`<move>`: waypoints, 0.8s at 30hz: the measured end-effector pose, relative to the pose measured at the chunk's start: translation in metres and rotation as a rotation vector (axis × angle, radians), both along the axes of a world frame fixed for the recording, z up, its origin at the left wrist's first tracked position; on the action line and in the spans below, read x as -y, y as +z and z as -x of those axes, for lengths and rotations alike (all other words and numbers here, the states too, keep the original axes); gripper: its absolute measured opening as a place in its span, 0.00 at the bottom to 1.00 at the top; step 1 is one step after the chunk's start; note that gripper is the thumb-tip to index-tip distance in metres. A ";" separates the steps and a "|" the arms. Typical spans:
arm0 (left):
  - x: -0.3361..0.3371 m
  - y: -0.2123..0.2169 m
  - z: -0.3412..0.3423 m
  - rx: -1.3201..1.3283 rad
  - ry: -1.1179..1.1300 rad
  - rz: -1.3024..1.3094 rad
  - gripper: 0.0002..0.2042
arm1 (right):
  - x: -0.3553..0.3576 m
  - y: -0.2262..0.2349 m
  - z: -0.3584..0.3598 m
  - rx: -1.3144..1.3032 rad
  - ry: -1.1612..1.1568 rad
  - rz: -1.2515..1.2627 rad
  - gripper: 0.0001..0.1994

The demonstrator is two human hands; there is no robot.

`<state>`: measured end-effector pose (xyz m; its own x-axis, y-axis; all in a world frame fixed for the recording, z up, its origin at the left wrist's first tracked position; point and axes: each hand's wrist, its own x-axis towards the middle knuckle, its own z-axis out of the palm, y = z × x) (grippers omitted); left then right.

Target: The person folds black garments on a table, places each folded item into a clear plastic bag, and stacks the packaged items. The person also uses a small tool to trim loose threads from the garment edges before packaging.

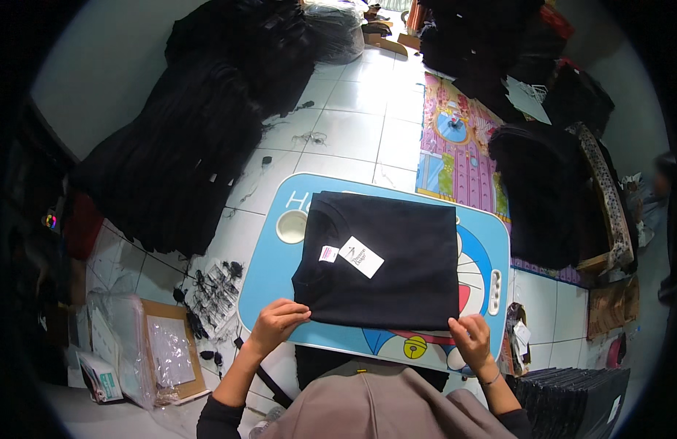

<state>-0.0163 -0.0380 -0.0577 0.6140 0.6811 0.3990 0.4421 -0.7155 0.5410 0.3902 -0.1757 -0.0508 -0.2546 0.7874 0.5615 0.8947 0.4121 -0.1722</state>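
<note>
A folded black T-shirt (pixel 412 256) lies flat on a small blue cartoon-printed table (pixel 265 267), its neckline toward the left. On top of it rests a white hang tag (pixel 361 257), beside a small white and pink neck label (pixel 329 254). The fingers of my left hand (pixel 274 325) pinch the shirt's near left corner. At the near right corner, my right hand (pixel 472 341) grips the edge between thumb and fingers.
Large heaps of black garments (pixel 185 139) stand at the far left. More black stacks (pixel 536 190) sit on a colourful mat (pixel 463 154) to the right. Plastic-wrapped cardboard (pixel 170 351) leans at the near left, and packed black garments (pixel 573 395) lie near right. Black scraps (pixel 214 293) litter the tiles.
</note>
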 end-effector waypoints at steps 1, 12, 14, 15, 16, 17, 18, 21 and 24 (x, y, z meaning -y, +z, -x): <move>-0.003 0.004 0.001 -0.008 -0.031 0.025 0.11 | 0.003 0.007 -0.001 0.039 0.030 0.148 0.13; -0.147 0.031 -0.127 0.294 0.434 0.007 0.13 | -0.074 0.022 0.076 0.129 -0.090 0.320 0.28; -0.169 0.009 -0.146 0.105 0.728 -0.184 0.13 | -0.088 0.020 0.063 -0.091 0.023 0.488 0.21; -0.174 -0.002 -0.146 0.076 0.747 -0.170 0.12 | -0.101 0.020 0.051 -0.128 0.016 0.497 0.15; -0.176 -0.012 -0.145 0.027 0.758 -0.102 0.11 | -0.118 0.022 0.038 -0.175 0.010 0.312 0.14; -0.181 -0.019 -0.144 -0.052 0.793 0.040 0.10 | -0.140 0.022 0.026 -0.184 -0.062 0.165 0.16; -0.183 -0.026 -0.141 0.035 0.750 -0.014 0.09 | -0.168 0.021 0.015 -0.165 -0.180 0.092 0.20; -0.187 -0.036 -0.133 0.149 0.694 0.018 0.07 | -0.220 0.009 -0.018 -0.089 -0.293 0.011 0.15; -0.190 -0.037 -0.129 0.149 0.724 -0.011 0.08 | -0.249 0.006 -0.040 -0.221 0.095 0.268 0.11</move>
